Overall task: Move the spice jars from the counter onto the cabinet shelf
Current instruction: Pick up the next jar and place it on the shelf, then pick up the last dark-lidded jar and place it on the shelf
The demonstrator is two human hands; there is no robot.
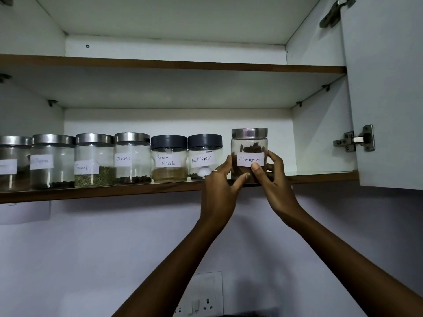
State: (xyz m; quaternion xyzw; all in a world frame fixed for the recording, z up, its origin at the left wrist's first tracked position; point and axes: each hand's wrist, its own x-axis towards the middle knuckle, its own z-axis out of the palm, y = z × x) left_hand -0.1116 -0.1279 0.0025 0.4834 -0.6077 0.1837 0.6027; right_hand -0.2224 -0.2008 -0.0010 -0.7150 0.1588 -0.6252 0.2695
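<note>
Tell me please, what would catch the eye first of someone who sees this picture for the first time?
First, the two hands, left hand and right hand, holding the Cinnamon jar at the right end of the lower shelf. Next, the row of labelled jars to its left, such as Black Pepper and Garam Masala. The open cabinet door stands at the right.

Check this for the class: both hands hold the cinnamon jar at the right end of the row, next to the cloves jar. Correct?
Not quite. The head view shows both hands, left hand and right hand, holding the cinnamon jar at the right end, but its neighbour is the black pepper jar, not cloves.
</note>
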